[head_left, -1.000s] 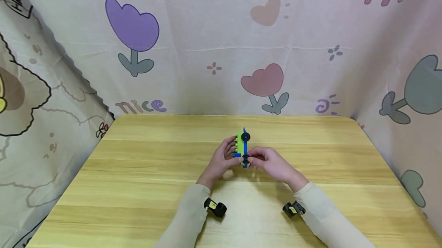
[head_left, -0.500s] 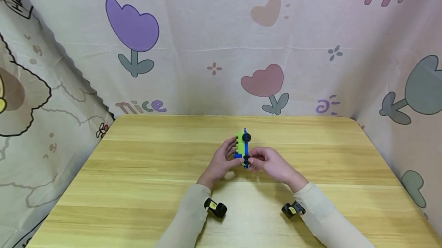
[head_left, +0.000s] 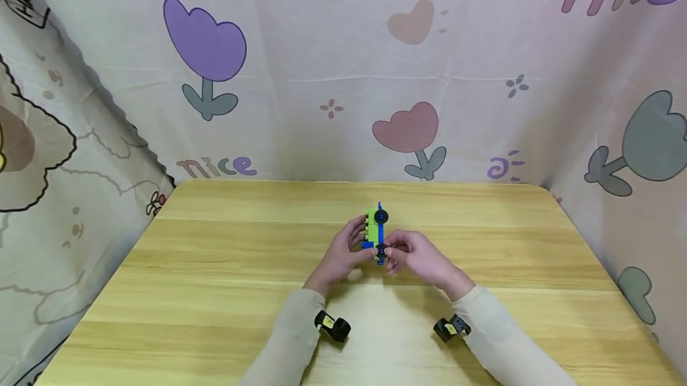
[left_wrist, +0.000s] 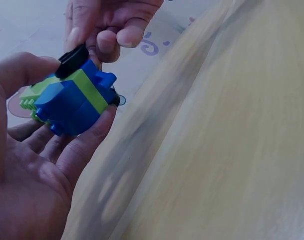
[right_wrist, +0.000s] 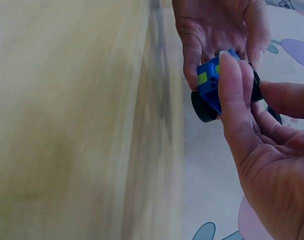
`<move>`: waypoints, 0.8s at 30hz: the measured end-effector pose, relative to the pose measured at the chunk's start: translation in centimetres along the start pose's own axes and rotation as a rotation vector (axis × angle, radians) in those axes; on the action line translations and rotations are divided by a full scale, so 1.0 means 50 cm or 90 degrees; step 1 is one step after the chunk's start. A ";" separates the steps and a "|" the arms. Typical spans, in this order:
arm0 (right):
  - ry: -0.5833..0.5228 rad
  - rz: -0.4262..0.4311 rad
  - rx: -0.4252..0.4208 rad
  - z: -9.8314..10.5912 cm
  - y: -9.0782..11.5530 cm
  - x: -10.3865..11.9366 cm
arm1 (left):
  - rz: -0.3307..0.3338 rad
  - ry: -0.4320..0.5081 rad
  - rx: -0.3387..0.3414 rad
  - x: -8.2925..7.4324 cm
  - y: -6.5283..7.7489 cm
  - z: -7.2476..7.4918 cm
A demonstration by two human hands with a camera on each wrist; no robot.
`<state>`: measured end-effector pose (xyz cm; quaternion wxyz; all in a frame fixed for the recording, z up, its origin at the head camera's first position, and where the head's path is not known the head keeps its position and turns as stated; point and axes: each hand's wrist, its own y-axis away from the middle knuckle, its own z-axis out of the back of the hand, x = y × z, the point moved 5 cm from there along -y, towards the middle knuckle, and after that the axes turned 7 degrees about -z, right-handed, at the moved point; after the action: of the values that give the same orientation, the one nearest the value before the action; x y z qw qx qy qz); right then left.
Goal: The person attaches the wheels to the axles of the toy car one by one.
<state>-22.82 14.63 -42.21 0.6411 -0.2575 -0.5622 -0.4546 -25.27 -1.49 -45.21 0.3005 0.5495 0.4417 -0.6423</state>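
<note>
A small toy car (head_left: 373, 232) of lime-green and blue building blocks with black wheels is held up on its side over the table. My left hand (head_left: 339, 256) grips its body from the left, the thumb by the near wheel and the fingers under the blocks. With thumb and fingertips my right hand (head_left: 421, 256) pinches the near black wheel (head_left: 381, 251). In the left wrist view the blue end of the car (left_wrist: 67, 110) faces the camera, and that wheel (left_wrist: 73, 61) lies between the two hands. Another wheel (right_wrist: 204, 107) shows in the right wrist view.
The wooden table (head_left: 214, 290) spreads out around both hands. Behind it hangs a pale cloth (head_left: 300, 46) printed with flowers and hearts. Black wrist cameras (head_left: 334, 326) sit on both sleeves.
The head view has shifted slightly. Both hands keep their hold on the toy car; the right hand's lower fingers have moved a little around the wheel.
</note>
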 end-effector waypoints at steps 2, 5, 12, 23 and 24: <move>-0.003 0.000 -0.001 0.000 -0.002 -0.004 | 0.002 -0.001 -0.001 0.003 -0.002 0.002; 0.010 0.002 -0.005 0.001 -0.005 -0.009 | 0.001 0.000 -0.004 0.006 -0.007 0.004; 0.051 0.013 -0.028 0.006 -0.004 -0.013 | 0.004 -0.020 0.006 0.006 -0.007 0.003; 0.080 0.042 -0.086 0.032 0.003 -0.003 | 0.003 0.005 -0.018 0.004 -0.001 0.005; 0.081 0.043 -0.096 0.036 0.004 -0.002 | 0.006 0.009 -0.023 0.004 0.000 0.006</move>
<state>-23.52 16.27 -41.82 0.6692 -0.2947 -0.4757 -0.4889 -25.46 -1.73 -45.41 0.3103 0.5507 0.4525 -0.6290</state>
